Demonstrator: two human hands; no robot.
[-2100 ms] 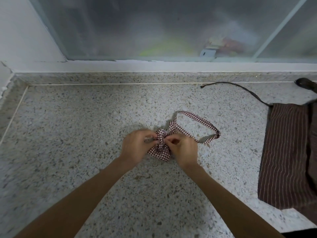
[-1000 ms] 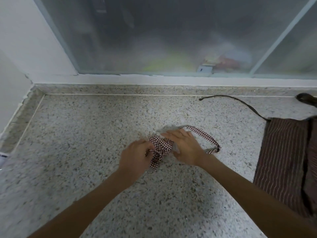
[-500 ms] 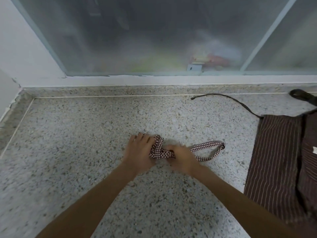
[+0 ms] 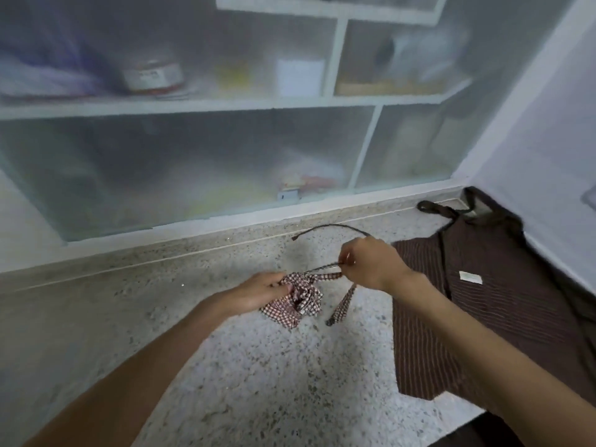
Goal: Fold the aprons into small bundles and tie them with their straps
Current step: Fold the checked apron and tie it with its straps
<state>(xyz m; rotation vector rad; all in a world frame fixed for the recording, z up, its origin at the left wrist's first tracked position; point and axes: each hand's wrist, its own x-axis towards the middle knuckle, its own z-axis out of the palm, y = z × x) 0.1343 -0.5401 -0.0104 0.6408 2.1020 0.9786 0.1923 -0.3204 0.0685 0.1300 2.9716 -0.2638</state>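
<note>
Right hand (image 4: 371, 264) has lifted off the counter, now pinching the checked strap (image 4: 325, 275) and pulling it taut to the right; left hand (image 4: 258, 293) grips the checked apron bundle (image 4: 295, 303). Striped brown apron (image 4: 477, 304) lies flat just right, near the wall corner. Bundle looks slightly raised, hard to tell; bare counter (image 4: 242, 366) left and front.

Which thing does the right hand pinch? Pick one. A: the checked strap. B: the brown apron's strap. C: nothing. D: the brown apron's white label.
A: the right hand pinches the checked strap, pulled taut from the bundle that the left hand holds.
</note>
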